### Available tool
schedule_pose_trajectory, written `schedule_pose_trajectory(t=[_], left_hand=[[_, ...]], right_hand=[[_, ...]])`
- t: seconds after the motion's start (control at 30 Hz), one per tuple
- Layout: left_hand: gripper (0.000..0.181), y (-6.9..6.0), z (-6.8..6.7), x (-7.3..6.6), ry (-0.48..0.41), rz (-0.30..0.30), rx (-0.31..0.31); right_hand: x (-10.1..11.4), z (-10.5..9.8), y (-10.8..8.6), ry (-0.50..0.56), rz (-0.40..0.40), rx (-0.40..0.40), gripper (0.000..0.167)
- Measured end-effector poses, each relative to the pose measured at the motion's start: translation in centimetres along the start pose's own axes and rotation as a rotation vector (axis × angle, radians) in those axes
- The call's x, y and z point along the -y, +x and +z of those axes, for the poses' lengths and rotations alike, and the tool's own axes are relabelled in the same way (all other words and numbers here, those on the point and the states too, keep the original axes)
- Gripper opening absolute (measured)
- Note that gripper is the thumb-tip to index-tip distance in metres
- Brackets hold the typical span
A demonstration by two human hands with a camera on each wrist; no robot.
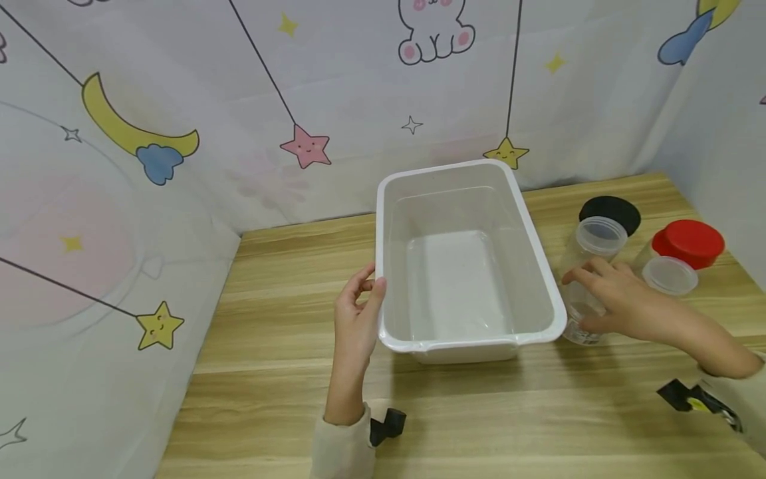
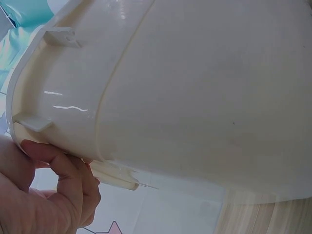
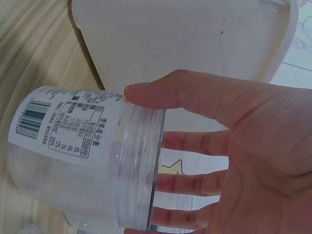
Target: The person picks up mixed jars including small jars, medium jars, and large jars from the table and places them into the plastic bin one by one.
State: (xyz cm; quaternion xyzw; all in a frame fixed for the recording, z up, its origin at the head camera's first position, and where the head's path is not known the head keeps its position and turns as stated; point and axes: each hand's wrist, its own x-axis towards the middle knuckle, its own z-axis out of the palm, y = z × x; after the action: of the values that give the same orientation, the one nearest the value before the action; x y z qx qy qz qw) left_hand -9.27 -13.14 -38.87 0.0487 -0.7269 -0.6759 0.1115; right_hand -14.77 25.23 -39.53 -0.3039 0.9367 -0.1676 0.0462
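A white plastic bin point(image 1: 457, 336) sits on the wooden table, its inside bare. My left hand point(image 1: 357, 319) holds its left rim, thumb on the near side and fingers curled beneath the lip, as the left wrist view point(image 2: 53, 185) confirms. To the right of the bin, my right hand point(image 1: 625, 299) grips a clear plastic jar point(image 1: 582, 303) from above. In the right wrist view the thumb presses the jar's side below its threaded-looking neck, beside a printed label point(image 3: 73, 126), with the other fingers point(image 3: 195, 183) around the far side of the rim.
Behind the gripped jar stands another clear jar point(image 1: 600, 241), with a black lid point(image 1: 610, 214) beyond it. Farther right are a red lid point(image 1: 688, 243) on a clear container and another clear round rim point(image 1: 670, 275). A patterned cloth point(image 1: 347, 80) hangs behind the table point(image 1: 287, 332).
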Motion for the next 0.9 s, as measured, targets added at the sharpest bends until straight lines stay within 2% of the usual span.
schedule_pose_trajectory(t=[0.53,0.9], left_hand=[[0.037,-0.1,0.1,-0.2,0.006,-0.010,-0.015],[0.037,-0.2,0.0,-0.3,0.015,-0.007,-0.011]], right_hand=[[0.7,-1.0,-0.1,-0.008,-0.033,-0.020,0.059],[1.2,-2.3,-0.4,0.014,-0.029,-0.010,0.060]])
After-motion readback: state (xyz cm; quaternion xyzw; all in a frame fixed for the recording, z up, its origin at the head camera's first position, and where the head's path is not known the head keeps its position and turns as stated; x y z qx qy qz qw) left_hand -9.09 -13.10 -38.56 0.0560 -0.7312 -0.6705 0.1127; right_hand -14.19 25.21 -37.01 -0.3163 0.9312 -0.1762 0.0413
